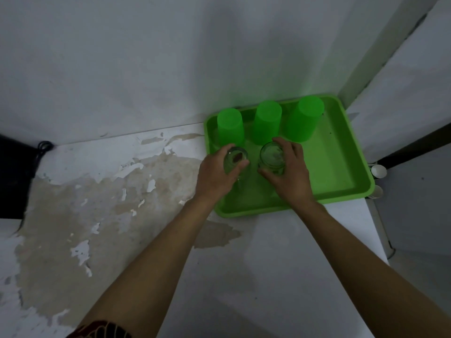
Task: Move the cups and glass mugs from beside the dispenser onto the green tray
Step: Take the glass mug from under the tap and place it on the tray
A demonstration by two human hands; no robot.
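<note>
Glass mugs, two of them, sit side by side over the near-left part of the green tray (341,167), each one gripped by a hand. The left glass mug (236,160) is wrapped by the left hand (216,175), thumb and fingers closed around its wall from the left side; the right glass mug (272,157) is clasped the same way by the right hand (291,172), whose fingers curl over the far rim and thumb presses the near side. Whether the mugs' bases touch the tray floor cannot be told. Just behind them, along the tray's far edge, three green cups stand upside down in a row: the left cup (230,126), the middle cup (267,121) and the right cup (305,118). The tray rests at the right end of a white counter (280,264), pushed into the corner against a pale wall (146,57). The counter's left part shows peeling, stained paint (97,203). A patterned sleeve (102,329) shows at the lower edge on the left arm.
</note>
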